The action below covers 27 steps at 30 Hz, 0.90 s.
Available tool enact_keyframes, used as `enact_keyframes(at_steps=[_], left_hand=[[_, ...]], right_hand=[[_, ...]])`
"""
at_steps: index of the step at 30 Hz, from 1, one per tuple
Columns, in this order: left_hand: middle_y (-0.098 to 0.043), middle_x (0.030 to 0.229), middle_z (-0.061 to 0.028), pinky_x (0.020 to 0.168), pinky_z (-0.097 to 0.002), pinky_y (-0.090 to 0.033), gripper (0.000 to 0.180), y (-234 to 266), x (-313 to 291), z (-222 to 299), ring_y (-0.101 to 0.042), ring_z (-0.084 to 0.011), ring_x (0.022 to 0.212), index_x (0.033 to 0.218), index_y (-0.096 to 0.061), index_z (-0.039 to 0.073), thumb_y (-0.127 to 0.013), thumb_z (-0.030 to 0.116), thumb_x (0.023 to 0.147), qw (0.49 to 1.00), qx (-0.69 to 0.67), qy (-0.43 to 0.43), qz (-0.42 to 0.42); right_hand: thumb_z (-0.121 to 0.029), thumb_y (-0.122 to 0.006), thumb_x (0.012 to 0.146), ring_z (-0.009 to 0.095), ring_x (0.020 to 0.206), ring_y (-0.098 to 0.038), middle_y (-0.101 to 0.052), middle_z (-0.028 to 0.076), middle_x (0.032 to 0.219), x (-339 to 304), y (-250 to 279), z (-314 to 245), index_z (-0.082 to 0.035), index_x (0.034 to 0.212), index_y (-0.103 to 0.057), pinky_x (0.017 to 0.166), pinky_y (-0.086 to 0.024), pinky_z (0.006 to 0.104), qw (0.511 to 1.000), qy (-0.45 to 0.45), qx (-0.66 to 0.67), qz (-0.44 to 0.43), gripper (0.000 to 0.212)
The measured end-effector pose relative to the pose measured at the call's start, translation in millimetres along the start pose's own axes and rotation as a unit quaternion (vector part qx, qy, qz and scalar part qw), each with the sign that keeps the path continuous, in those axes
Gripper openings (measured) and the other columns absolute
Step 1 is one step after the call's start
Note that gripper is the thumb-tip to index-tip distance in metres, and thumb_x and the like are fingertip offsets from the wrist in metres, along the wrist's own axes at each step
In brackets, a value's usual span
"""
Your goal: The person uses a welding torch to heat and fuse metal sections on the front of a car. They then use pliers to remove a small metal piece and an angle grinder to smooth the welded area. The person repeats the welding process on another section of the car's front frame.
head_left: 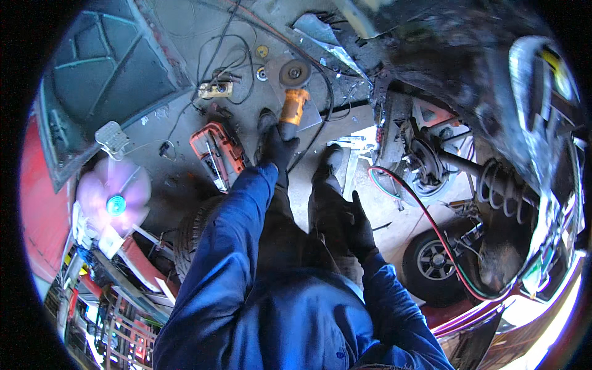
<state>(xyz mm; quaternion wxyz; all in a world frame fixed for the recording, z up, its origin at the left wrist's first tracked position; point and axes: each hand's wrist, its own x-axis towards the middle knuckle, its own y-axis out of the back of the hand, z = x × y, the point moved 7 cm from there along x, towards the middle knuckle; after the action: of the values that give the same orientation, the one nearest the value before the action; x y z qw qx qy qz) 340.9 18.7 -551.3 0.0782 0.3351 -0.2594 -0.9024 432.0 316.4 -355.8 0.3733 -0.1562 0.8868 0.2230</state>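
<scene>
My left hand (277,152), in a dark glove, is closed round the rear of an angle grinder (295,108) with an orange body. The grinder points away from me, its round grey disc (295,73) at the far end above a flat sheet on the floor. My right hand (359,227), gloved too, hangs beside my right thigh. Its fingers are stretched out and nothing shows in them.
A pink-bladed fan (116,205) spins at left, below a dark panel (111,74). Cables run from a power strip (216,89) near a red-orange tool (219,151). At right are a brake hub (425,163), a coil spring (502,191), a wheel (433,259) and a red hose (425,213).
</scene>
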Motion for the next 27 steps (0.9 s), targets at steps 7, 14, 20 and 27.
enact_keyframes(at_steps=[7,14,20,27], left_hand=[[-0.067,0.114,-0.0287,0.091,-0.0563,-0.054,0.061,-23,124,-52,-0.068,-0.0480,0.106,0.123,-0.058,-0.001,-0.088,0.027,0.078,0.998,0.027,-0.025,0.048],[-0.067,0.116,-0.0259,0.092,-0.0578,-0.053,0.056,-16,171,-62,-0.066,-0.0482,0.110,0.123,-0.058,0.003,-0.086,0.027,0.081,0.994,0.081,-0.059,0.045],[-0.064,0.123,-0.0240,0.094,-0.0586,-0.054,0.058,-21,189,-70,-0.065,-0.0463,0.114,0.128,-0.055,0.008,-0.085,0.030,0.083,0.984,0.157,-0.066,0.055],[-0.063,0.127,-0.0250,0.096,-0.0590,-0.054,0.074,-30,194,-78,-0.065,-0.0477,0.115,0.144,-0.050,0.010,-0.085,0.030,0.083,0.981,0.137,-0.114,0.082]], right_hand=[[-0.020,-0.071,0.098,0.044,0.121,-0.064,-0.068,0.024,0.131,17,4,86,-0.004,0.169,-0.021,0.103,-0.050,0.0506,0.977,-0.025,-0.211,-0.015,0.088],[-0.019,-0.074,0.096,0.044,0.120,-0.065,-0.068,0.025,0.131,19,12,141,-0.011,0.171,-0.021,0.102,-0.051,0.0520,0.971,-0.089,-0.223,-0.013,0.092],[-0.017,-0.071,0.098,0.044,0.124,-0.064,-0.067,0.025,0.134,31,14,141,-0.012,0.171,-0.022,0.104,-0.051,0.0514,0.976,-0.092,-0.194,-0.028,0.088],[-0.026,-0.069,0.100,0.045,0.125,-0.063,-0.066,0.026,0.135,37,17,126,-0.011,0.170,-0.025,0.106,-0.048,0.0540,0.968,-0.111,-0.218,-0.047,0.084]])
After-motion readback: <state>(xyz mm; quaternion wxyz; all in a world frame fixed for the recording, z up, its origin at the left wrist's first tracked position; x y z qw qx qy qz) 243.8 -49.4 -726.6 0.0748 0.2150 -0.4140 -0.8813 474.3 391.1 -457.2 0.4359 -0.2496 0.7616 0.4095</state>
